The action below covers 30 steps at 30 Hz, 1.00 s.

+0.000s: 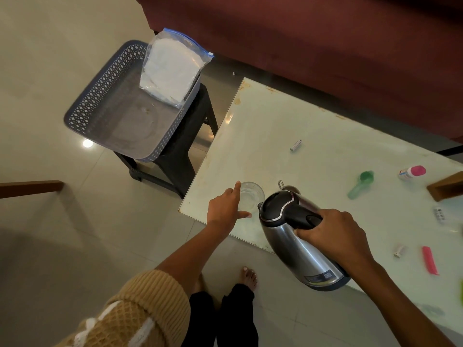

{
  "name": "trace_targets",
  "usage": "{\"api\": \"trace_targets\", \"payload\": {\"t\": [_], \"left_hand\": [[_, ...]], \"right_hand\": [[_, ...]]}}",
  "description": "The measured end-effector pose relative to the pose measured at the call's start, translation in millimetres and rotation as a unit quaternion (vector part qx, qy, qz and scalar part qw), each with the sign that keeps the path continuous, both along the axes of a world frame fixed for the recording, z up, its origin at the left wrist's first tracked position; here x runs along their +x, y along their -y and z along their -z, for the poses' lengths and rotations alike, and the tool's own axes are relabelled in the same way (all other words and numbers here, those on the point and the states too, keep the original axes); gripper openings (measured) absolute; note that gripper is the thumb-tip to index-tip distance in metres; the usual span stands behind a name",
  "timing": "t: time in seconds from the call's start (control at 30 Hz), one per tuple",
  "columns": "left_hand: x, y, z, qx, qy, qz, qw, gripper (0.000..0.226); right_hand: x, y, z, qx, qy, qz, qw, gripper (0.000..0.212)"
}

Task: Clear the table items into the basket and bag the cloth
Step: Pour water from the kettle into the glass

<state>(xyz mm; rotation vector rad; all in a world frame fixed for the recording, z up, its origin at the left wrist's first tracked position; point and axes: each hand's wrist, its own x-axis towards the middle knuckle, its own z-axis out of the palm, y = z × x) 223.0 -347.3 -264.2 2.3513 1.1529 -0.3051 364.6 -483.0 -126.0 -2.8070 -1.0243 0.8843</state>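
Step in hand: likely clearing kettle [295, 246] and glass [250, 196] off table [275, 126] into basket [82, 113].
Right hand [333, 229]: lower centre-right of frame; fingers curled tight round kettle's black handle, full grip.
Kettle: lower centre of frame, tilted, spout end pointing up-left and just beside glass, base hanging past the near table edge; appears lifted clear.
Left hand [225, 209]: at left side of glass; fingers mostly straight and spread, index at the rim, thumb reaching along the near side; bracketing glass, not closed round it.
Glass: upright at the table's near-left corner; contents hard to tell through the clear wall.
Basket: upper left of frame, on a dark stool [180, 156], apart from the table corner, near end overhanging the stool.
Cloth [170, 63]: white, already inside zip bag [172, 96], propped against basket's far wall.
Left on table: battery [296, 145] mid-frame, green scoop [359, 185] and pink-capped bottle [412, 172] at right, pink strip [430, 260] lower right.
Doing it well: level kettle before swinging left, in case of water inside; close fingers fully round glass before lifting; keep spout off the rim; set kettle over the stool, clear of bag; stand glass beside it.
Risk: glass nudged off the near edge; basket tipping if weight lands on the overhanging end.
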Motion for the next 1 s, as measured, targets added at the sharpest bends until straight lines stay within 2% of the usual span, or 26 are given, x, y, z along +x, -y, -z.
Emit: {"api": "trace_targets", "payload": {"t": [1.0], "left_hand": [[-1.1, 0.9, 1.7, 0.004, 0.012, -0.003, 1.0, 0.09]], "right_hand": [[-1.2, -0.1, -1.8, -0.004, -0.006, 0.011, 1.0, 0.028]]}}
